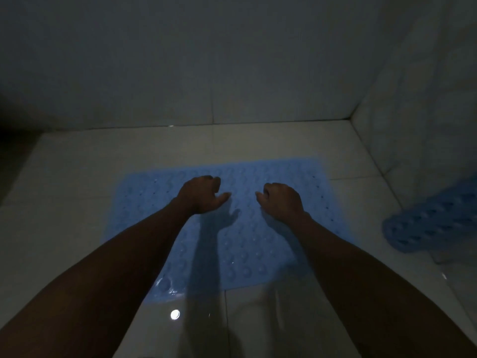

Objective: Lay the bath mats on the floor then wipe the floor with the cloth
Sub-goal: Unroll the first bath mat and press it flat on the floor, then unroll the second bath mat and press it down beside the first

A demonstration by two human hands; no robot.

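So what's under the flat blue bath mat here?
The flat blue bath mat lies on the pale tiled floor, which shows all round it. The tiles beneath it are covered. Both hands are above it; contact is unclear.

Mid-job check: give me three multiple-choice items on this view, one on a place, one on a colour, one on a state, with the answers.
1. Where is the second mat?
A. by the right wall
B. on the flat mat
C. by the left wall

2. What colour is the flat mat?
A. green
B. blue
C. red

3. How are the left hand and right hand?
A. both lifting the flat mat
B. one holding a cloth
C. fingers curled, over the flat mat, holding nothing

Answers: 1 A, it lies bunched at the right wall's foot. 2 B, it shows light blue on the pale floor. 3 C, no edge or cloth is in either hand.
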